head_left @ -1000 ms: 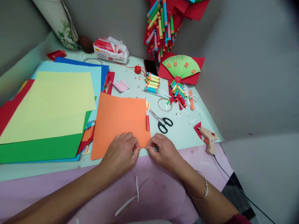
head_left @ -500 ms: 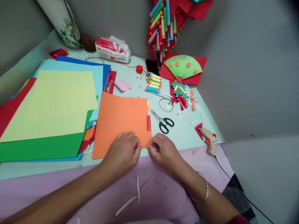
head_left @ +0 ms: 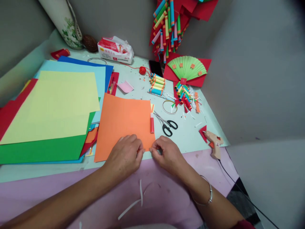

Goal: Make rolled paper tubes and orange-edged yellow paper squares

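A sheet of orange paper [head_left: 126, 121] lies flat on the table in front of me. My left hand [head_left: 127, 151] is closed over its near edge, with thumb and fingertips pinched there. Close beside it, my right hand [head_left: 165, 152] pinches at the sheet's near right corner, a small gap between the two hands. The fingertips partly hide the paper's edge. A red glue stick [head_left: 152, 124] rests along the right side of the sheet, and black-handled scissors [head_left: 168, 124] lie just right of that.
Stacked coloured paper [head_left: 59, 101] covers the left. Behind are a tissue pack [head_left: 116, 52], a phone [head_left: 156, 68], small paper rolls [head_left: 157, 84] and a bangle [head_left: 170, 107]. A green paper fan [head_left: 188, 68] leans at the back right; a glue gun [head_left: 215, 144] with its cord lies right.
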A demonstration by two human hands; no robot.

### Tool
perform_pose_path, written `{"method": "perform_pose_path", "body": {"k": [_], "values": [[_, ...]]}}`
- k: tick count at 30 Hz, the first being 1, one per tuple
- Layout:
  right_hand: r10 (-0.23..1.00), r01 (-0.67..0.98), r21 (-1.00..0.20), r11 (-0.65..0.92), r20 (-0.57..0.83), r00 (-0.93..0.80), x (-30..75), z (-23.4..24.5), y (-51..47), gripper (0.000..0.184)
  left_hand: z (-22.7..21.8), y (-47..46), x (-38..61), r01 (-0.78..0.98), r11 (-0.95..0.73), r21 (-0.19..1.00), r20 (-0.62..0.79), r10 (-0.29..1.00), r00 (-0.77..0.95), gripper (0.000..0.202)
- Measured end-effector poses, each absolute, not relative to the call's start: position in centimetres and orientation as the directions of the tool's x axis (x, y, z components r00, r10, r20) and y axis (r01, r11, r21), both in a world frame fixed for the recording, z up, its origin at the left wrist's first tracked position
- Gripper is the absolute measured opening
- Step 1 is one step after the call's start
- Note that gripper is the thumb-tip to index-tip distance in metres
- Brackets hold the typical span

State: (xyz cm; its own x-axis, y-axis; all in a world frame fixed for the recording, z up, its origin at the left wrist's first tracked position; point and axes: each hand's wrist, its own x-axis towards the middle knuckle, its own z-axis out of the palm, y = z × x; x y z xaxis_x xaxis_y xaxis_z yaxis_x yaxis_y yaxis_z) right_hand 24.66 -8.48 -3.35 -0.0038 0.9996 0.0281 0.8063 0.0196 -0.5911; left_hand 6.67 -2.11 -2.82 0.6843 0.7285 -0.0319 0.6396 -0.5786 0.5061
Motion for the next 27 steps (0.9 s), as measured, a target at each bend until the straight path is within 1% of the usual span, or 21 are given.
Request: {"method": "perform_pose_path", "body": {"k": [11,19,27], "values": [[0.999,0.808,-0.589,0.024,0.033,-0.006,24.75,-3.46,-8.45,0.011,-2.92,-2.12,6.54,0.647,-0.603,0.468,-0.040,0.717,0.696,0.019],[0.999,0.819,-0.574,0.007,0.032,0.014,24.73,-3.51,-8.69,0.012,-2.58,-2.08,6.66,0.654,-0.595,0.467,-0.043,0.723,0.689,0.019],[1.000,0.823,-0.567,-0.012,0.003,0.017,24.73,-3.11,-8.80,0.013,-2.73,-2.06,6.63,0.660,-0.598,0.455,-0.057,0.720,0.692,0.020]]}}
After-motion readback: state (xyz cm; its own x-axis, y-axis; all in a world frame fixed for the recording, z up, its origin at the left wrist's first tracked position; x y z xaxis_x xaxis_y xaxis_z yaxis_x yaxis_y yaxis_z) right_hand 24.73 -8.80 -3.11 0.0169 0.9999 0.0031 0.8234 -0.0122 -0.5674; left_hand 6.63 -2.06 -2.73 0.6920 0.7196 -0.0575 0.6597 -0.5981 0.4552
